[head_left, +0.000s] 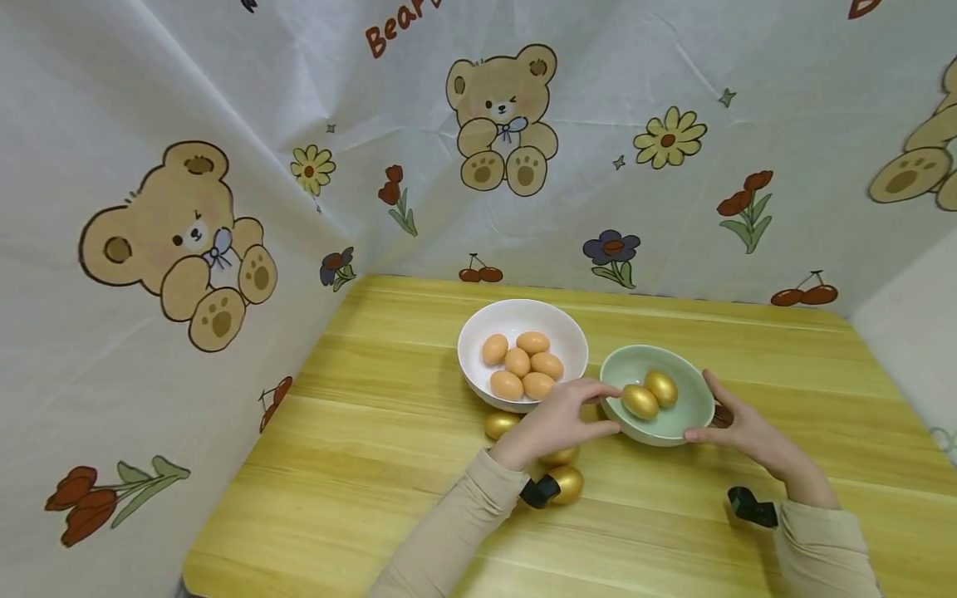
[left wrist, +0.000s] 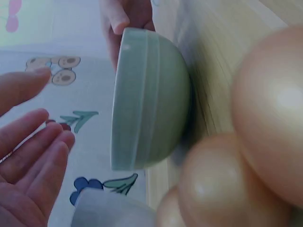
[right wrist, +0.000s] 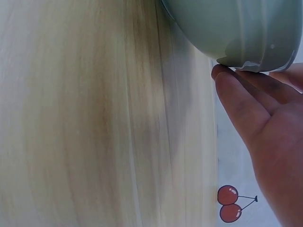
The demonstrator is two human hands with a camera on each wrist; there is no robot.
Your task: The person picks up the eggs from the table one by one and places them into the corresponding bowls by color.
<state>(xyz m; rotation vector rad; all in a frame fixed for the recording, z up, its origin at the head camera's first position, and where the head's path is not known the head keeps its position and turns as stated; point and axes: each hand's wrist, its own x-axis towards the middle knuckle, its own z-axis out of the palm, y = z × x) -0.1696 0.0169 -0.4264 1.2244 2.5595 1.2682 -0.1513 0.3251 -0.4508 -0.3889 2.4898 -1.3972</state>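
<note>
Two golden eggs lie side by side in a pale green bowl on the table. My right hand holds this bowl at its right side, thumb on the near rim and fingers along the side; in the right wrist view the fingertips meet the bowl's wall. At the bowl's left rim, my left hand hovers with loosely extended fingers and nothing in them. The left wrist view shows this hand beside the bowl's opening. Under and beside the left forearm are three more golden eggs, partly covered.
Behind the left hand stands a white bowl with several brown eggs in it. The wooden table reaches back to a hanging cloth printed with bears and flowers. Black wrist mounts stick out near both sleeves.
</note>
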